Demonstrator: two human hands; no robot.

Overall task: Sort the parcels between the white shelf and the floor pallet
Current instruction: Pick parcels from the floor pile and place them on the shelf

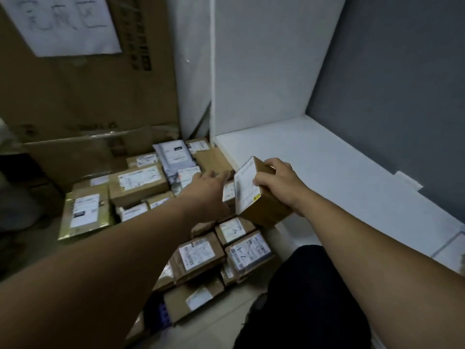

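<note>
Head cam: right hand (279,183) was gripping a small brown box (261,210) right over the white shelf (327,159)'s front edge, so the shelf looked closest. Left hand (205,188), fingers straight and holding nothing, reached over the parcel pile (138,180) left of the shelf.

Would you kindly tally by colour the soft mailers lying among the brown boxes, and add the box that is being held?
Grey mailer: 1
Gold mailer: 1
Brown box, held by the right hand: 1
Total: 3
</note>
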